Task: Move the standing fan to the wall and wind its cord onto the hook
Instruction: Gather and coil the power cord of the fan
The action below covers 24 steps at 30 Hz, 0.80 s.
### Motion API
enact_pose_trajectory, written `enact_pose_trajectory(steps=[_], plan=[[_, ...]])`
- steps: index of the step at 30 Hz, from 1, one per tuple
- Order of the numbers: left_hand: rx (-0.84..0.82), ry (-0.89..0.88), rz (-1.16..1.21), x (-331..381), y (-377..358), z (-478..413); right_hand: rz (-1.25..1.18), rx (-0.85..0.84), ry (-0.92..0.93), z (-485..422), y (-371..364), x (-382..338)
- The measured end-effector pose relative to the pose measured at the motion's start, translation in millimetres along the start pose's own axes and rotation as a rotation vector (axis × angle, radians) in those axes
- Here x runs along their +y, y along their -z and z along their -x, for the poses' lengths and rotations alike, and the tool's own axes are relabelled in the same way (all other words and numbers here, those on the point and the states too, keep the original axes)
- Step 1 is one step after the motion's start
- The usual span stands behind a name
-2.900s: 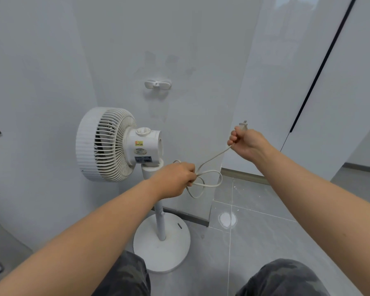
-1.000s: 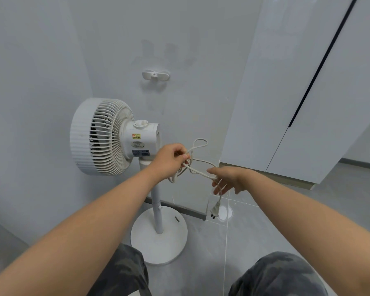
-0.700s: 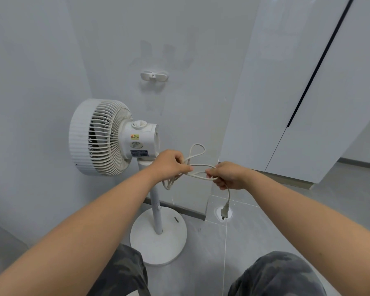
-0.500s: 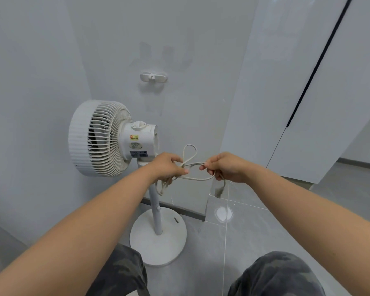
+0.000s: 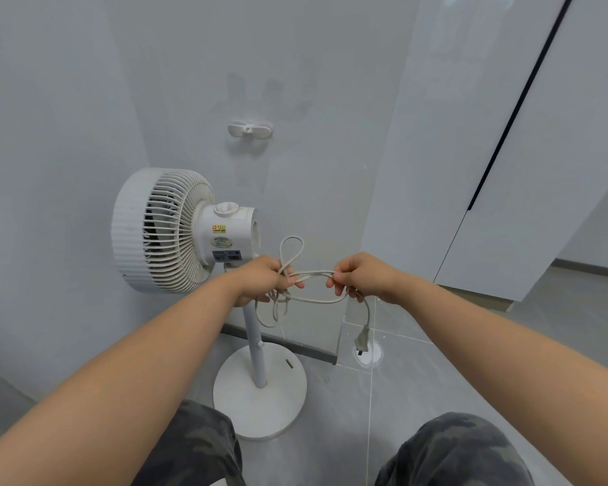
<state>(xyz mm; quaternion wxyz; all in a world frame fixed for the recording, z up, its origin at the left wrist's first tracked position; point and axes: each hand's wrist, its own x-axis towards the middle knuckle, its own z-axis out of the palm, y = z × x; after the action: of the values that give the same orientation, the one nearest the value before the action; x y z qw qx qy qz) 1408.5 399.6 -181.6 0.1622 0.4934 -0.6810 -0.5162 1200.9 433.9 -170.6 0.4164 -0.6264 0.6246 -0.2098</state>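
Fan stands against the wall. Left hand and right hand each pinch the cord, which is looped loosely between them. Best to even the loops, then lift them onto the hook, leaving the plug hanging free.

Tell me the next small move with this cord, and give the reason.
Probably raise both hands and slip the gathered loops over the hook. The left hand grips most of the cord in loops, the right hand pinches the last stretch with only the plug dangling, the hook is bare, and the fan stands by the wall.
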Motion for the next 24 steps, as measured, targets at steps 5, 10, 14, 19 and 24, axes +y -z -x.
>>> enact_pose_trajectory(steps=[5,10,14,19,24], plan=[[-0.087,0.012,0.137,-9.6,7.3,-0.6,0.193,0.088,0.023,-2.3,-8.2,0.7],[-0.166,-0.005,0.331,-11.8,13.7,-3.3,0.237,0.252,0.036,-4.5,-22.4,11.5],[-0.144,-0.006,0.492,-11.5,9.6,-2.5,0.264,0.293,-0.030,-6.7,-27.7,21.0],[-0.037,-0.039,0.744,-10.0,-2.6,-6.6,-0.141,0.042,-0.350,2.6,-34.6,25.4],[0.056,-0.059,0.826,-8.8,-7.9,-10.8,-0.549,-0.275,-0.477,4.1,-37.2,32.2]])
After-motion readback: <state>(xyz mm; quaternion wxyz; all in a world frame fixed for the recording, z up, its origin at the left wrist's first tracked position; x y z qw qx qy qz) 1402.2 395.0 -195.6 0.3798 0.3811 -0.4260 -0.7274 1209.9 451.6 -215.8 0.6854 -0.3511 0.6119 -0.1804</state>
